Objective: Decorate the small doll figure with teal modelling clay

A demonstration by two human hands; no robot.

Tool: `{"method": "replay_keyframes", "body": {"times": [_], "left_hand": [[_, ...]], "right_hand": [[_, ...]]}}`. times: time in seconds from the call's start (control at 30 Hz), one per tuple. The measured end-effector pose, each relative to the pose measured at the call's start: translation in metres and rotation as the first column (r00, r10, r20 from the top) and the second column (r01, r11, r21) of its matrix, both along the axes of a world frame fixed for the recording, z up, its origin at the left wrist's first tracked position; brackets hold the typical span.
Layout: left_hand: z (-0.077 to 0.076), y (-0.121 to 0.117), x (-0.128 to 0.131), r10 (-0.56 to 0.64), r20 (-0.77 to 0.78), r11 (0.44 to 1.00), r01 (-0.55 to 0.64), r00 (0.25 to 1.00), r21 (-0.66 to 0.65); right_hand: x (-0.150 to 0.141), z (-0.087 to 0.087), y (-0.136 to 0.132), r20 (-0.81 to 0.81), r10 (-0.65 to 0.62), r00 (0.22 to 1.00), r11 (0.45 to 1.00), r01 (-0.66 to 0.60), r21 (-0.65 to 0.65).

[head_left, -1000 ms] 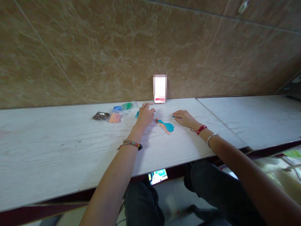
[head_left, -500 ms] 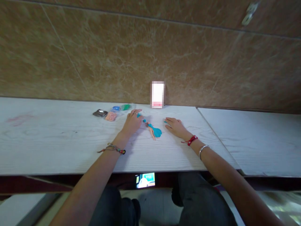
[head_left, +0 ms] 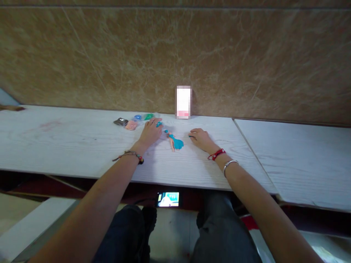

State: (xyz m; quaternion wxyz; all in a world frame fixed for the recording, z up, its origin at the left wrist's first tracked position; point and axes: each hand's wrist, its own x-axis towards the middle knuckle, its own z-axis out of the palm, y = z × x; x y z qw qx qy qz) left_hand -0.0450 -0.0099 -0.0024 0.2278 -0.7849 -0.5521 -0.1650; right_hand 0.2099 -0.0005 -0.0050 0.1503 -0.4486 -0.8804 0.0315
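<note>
A small flat clay figure [head_left: 172, 141] with a turquoise flared skirt and peach parts lies on the white tabletop between my hands. My left hand [head_left: 151, 133] is closed at the upper left of it, with a lump of turquoise clay [head_left: 159, 124] at its fingertips. Beside those fingers sits a small turquoise clay ball [head_left: 166, 131]. To the right of the figure, my right hand [head_left: 201, 139] rests low on the table, its fingers bent around a thin strip of turquoise clay [head_left: 191, 136]. Part of that strip is hidden by the fingers.
Clear packets of black clay [head_left: 120, 121], peach clay [head_left: 131, 125], blue clay [head_left: 137, 117] and green clay [head_left: 148, 116] lie left of my left hand. A blurred-out upright rectangle [head_left: 183, 102] leans on the brown wall. Below the table edge, a phone [head_left: 168, 199] shows a lit screen.
The camera view has shifted, so the table sits higher in the picture. The fingers of my right hand, straighter before, are now more bent around the turquoise strip.
</note>
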Motion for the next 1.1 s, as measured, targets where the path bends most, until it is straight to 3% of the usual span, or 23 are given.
{"method": "replay_keyframes", "body": {"times": [0.2,0.6,1.1], "left_hand": [[0.001,-0.002,0.002,0.039,-0.107,0.999,-0.038,0.994,0.016],[-0.002,0.0,0.002,0.033,-0.111,0.999,-0.031,0.993,0.021],[0.0,0.001,0.004,0.077,-0.085,0.996,-0.08,0.993,-0.033]], "right_hand": [[0.003,0.003,0.004,-0.034,-0.027,0.999,1.0,0.027,-0.017],[0.005,0.003,0.01,-0.111,-0.134,0.985,0.991,0.131,-0.031],[-0.005,0.006,0.005,0.092,-0.226,0.97,0.974,0.225,0.021]]}}
